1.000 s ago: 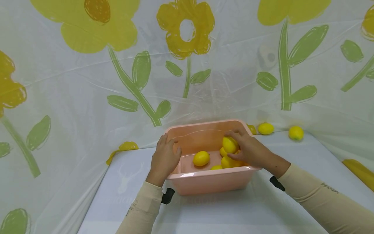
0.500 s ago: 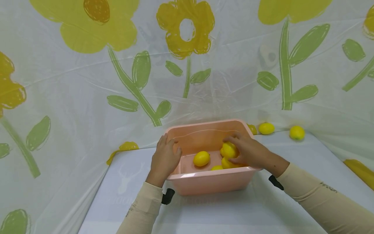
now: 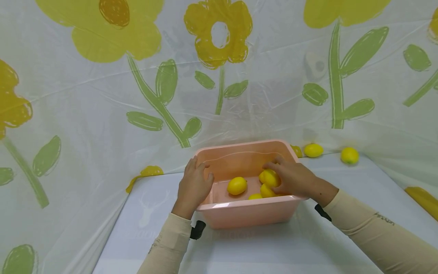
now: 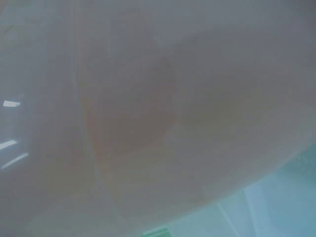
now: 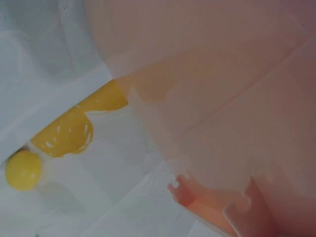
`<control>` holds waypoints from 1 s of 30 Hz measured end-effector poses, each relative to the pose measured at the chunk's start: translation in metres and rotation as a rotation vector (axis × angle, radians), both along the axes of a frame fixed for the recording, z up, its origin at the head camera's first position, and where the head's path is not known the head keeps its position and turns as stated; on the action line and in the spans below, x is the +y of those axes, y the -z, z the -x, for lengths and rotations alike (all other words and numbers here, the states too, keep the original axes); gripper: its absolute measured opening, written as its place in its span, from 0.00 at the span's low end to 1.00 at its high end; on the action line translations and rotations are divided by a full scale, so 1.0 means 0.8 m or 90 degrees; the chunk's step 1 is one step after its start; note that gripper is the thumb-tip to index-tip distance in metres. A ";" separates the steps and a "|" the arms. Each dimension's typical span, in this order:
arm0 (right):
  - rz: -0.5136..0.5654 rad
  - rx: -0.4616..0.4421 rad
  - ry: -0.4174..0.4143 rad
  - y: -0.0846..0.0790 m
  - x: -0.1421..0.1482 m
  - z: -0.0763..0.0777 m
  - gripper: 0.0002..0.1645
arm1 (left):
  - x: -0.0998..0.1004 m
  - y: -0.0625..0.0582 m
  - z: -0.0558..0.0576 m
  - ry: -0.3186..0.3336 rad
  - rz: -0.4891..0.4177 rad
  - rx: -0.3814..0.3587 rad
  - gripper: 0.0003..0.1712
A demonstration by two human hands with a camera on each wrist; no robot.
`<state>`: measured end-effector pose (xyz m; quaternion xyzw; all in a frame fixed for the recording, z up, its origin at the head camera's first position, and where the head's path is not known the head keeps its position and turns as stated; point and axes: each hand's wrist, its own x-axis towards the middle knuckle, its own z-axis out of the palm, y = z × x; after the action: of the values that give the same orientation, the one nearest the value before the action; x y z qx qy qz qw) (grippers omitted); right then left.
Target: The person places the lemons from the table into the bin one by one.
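A pink plastic basin (image 3: 249, 213) stands on the table with several yellow lemons inside. My left hand (image 3: 194, 188) holds its left rim, with the thumb on the inner side. Over the basin's right side reaches my right hand (image 3: 297, 177), its fingers and thumb around a lemon (image 3: 272, 177) low among the others. One lemon (image 3: 237, 185) lies apart on the basin floor, near the middle. Another lemon (image 3: 254, 196) shows partly behind the front rim. In the left wrist view, blurred pink basin wall (image 4: 123, 98) fills most of the picture; neither wrist view shows fingers.
Two lemons lie outside the basin near the table's back edge: one lemon (image 3: 313, 150) just right of the basin, another lemon (image 3: 349, 155) farther right. A flowered cloth (image 3: 267, 95) hangs behind the white-covered table (image 3: 147, 236).
My right hand has lowered its lemon slightly onto the others at the basin's right side. The left hand and the basin have stayed in place.
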<state>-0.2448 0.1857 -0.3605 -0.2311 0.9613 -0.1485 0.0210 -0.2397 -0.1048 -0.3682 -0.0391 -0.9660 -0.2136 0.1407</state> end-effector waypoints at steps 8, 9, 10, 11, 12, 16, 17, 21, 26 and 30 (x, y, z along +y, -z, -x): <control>-0.027 0.011 -0.006 0.002 -0.002 0.001 0.36 | -0.001 0.001 0.000 0.000 0.001 -0.011 0.21; -0.028 0.010 -0.005 0.002 -0.002 0.001 0.36 | -0.001 0.001 0.000 0.001 0.002 -0.009 0.21; -0.030 0.010 -0.004 0.001 -0.002 0.001 0.36 | -0.001 0.001 0.000 0.002 0.002 -0.007 0.21; -0.031 0.009 -0.003 0.001 -0.003 0.001 0.36 | -0.001 0.001 0.000 0.003 0.001 -0.003 0.21; -0.033 0.008 -0.002 0.001 -0.003 0.000 0.37 | -0.001 0.001 0.001 0.004 0.002 0.000 0.21; -0.039 0.001 0.001 -0.001 -0.004 -0.001 0.37 | -0.001 0.002 0.002 0.005 0.003 0.003 0.21; -0.040 -0.001 0.001 -0.001 -0.004 -0.001 0.36 | -0.001 0.002 0.002 0.004 0.004 0.003 0.21; -0.039 -0.005 0.002 -0.003 -0.004 -0.002 0.36 | -0.001 0.003 0.002 0.002 0.005 -0.001 0.21; -0.046 -0.002 0.003 -0.004 -0.004 -0.002 0.36 | -0.001 0.002 0.002 0.003 0.005 0.000 0.21; -0.057 0.008 -0.001 -0.002 -0.004 -0.001 0.35 | -0.001 0.002 0.002 0.005 0.004 -0.002 0.21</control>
<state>-0.2436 0.1824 -0.3589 -0.2313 0.9670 -0.1035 0.0252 -0.2414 -0.1052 -0.3695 -0.0430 -0.9667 -0.2110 0.1382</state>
